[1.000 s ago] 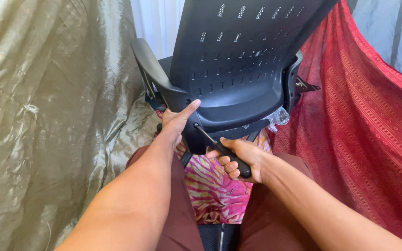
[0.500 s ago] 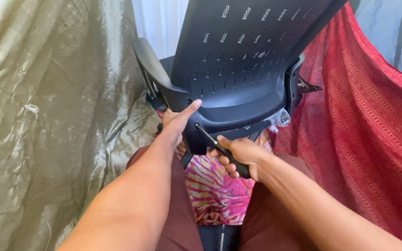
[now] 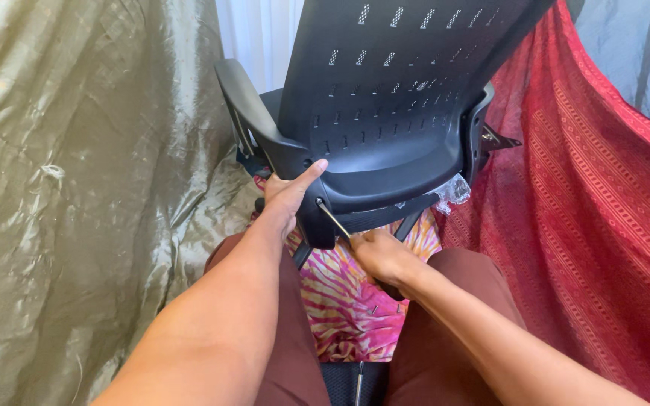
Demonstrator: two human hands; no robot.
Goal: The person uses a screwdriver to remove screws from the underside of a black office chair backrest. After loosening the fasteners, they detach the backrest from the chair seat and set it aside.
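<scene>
The office chair backrest [image 3: 393,98] is moulded in matt black plastic, pierced with small slots. The screwdriver shaft [image 3: 332,219] is seen as thin bright metal. A glossy, crinkled olive cloth [image 3: 92,188] is draped beside a coarse-woven red cloth [image 3: 603,225]; crumpled clear plastic wrap [image 3: 453,189] glints.

My right hand [image 3: 379,256] hides most of the screwdriver [image 3: 332,219] handle, the chair backrest [image 3: 393,98] runs off the top edge, and the screw is too small to see.
</scene>
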